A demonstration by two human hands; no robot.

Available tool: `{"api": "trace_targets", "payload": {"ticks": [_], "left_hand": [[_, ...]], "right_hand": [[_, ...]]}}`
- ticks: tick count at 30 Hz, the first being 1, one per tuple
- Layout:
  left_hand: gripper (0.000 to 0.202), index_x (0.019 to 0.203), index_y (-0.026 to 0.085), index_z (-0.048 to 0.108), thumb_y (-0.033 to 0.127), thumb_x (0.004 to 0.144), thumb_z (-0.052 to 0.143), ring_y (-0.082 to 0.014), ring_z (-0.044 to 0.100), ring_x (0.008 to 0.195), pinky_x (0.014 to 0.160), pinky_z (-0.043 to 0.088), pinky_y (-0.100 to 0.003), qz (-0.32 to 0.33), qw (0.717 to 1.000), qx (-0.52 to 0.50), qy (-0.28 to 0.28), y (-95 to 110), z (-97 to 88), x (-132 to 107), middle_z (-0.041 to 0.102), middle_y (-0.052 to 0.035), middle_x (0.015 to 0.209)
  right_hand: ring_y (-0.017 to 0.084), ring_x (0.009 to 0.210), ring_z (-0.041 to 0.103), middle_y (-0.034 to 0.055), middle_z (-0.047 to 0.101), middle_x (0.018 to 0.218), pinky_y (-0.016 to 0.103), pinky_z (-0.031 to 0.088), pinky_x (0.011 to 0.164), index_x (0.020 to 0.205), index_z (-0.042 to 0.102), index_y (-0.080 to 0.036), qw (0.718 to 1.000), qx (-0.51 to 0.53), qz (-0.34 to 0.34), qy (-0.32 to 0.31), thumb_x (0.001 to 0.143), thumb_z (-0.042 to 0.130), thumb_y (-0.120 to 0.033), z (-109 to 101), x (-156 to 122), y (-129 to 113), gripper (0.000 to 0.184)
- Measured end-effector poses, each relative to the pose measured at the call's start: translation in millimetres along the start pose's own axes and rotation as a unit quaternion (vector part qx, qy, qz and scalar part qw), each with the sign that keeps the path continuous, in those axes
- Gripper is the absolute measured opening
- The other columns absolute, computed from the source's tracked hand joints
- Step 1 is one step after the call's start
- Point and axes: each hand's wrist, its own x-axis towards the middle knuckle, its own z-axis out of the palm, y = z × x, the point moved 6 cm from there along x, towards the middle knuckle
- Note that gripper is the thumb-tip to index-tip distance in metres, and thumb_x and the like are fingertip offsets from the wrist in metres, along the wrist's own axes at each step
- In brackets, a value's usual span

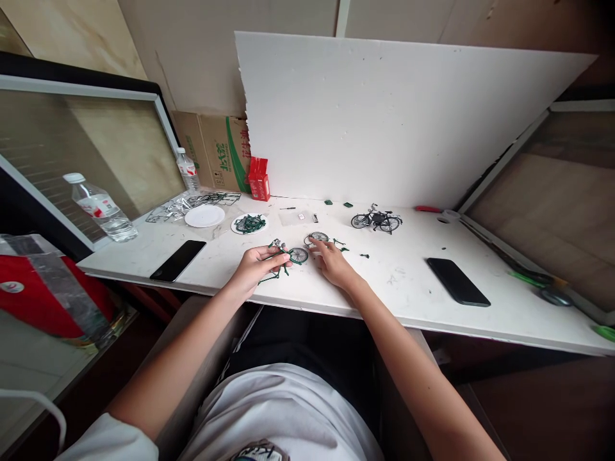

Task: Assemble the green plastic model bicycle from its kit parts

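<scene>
My left hand (pixel 262 266) is closed on a green model bicycle frame (pixel 276 274) that has one spoked wheel (pixel 298 255) on its right side. Over the white table, my right hand (pixel 332 261) reaches with its fingers apart to a loose spoked wheel (pixel 318 237); its fingertips are at the wheel's near rim. Whether they press on it I cannot tell. Small green parts (pixel 342 246) lie just right of those fingers. Farther back stands a black model bicycle (pixel 377 220), apparently whole.
A white plate (pixel 234 224) holds green parts; a white lid (pixel 204 216) lies left of it. Phones lie at left (pixel 179 261) and right (pixel 458 282). Water bottles (pixel 100 208), a red box (pixel 259 179) and a carton (pixel 223 153) stand at left. A white board (pixel 408 121) rises behind.
</scene>
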Motion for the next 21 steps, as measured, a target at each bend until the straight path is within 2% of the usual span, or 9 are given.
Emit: {"api": "trace_targets", "payload": {"ticks": [4, 9, 14, 18, 21], "left_hand": [[0.042, 0.096, 0.016, 0.079, 0.046, 0.072, 0.095, -0.0206, 0.074, 0.089, 0.077, 0.049, -0.028, -0.002, 1.000, 0.014, -0.007, -0.2, 1.9, -1.7, 0.080, -0.0101, 0.095], [0.045, 0.097, 0.017, 0.079, 0.049, 0.071, 0.095, -0.0220, 0.074, 0.092, 0.080, 0.050, -0.029, -0.001, 1.000, 0.025, -0.015, 2.2, 4.0, -4.9, 0.081, -0.0107, 0.096], [0.045, 0.100, 0.016, 0.080, 0.049, 0.072, 0.094, -0.0225, 0.075, 0.095, 0.082, 0.051, -0.029, -0.005, 0.999, 0.030, -0.030, 3.6, 6.2, -8.4, 0.080, -0.0111, 0.098], [0.044, 0.100, 0.017, 0.080, 0.049, 0.073, 0.094, -0.0234, 0.075, 0.096, 0.080, 0.052, -0.029, -0.002, 0.999, 0.033, -0.037, 2.4, 7.2, -9.2, 0.081, -0.0113, 0.100], [0.042, 0.098, 0.017, 0.080, 0.048, 0.073, 0.094, -0.0231, 0.076, 0.095, 0.079, 0.052, -0.029, -0.001, 0.999, 0.033, -0.043, 0.6, 7.7, -8.3, 0.081, -0.0109, 0.099]], "right_hand": [[0.030, 0.129, 0.056, 0.0122, 0.076, 0.119, 0.044, 0.048, 0.108, 0.160, 0.042, -0.019, 0.999, -0.019, 0.026, 0.001, 0.094, 0.047, -0.003, -7.5, 1.0, -5.4, 0.068], [0.031, 0.125, 0.054, 0.0114, 0.077, 0.111, 0.042, 0.047, 0.104, 0.159, 0.045, -0.018, 0.998, -0.047, 0.031, 0.007, 0.092, 0.050, 0.000, -9.8, -0.9, -3.8, 0.070], [0.030, 0.115, 0.056, 0.0150, 0.075, 0.117, 0.041, 0.048, 0.102, 0.137, 0.070, -0.016, 0.996, -0.082, 0.002, 0.017, 0.105, 0.048, -0.013, -6.6, -1.9, -1.4, 0.039], [0.028, 0.108, 0.057, 0.0131, 0.074, 0.113, 0.039, 0.048, 0.099, 0.122, 0.078, -0.019, 0.996, -0.084, -0.009, 0.004, 0.106, 0.051, -0.015, -6.6, -1.7, -4.4, 0.033], [0.027, 0.105, 0.057, 0.0125, 0.073, 0.114, 0.038, 0.049, 0.097, 0.120, 0.079, -0.019, 0.996, -0.087, -0.012, -0.003, 0.105, 0.051, -0.013, -6.6, -1.9, -6.1, 0.032]]}}
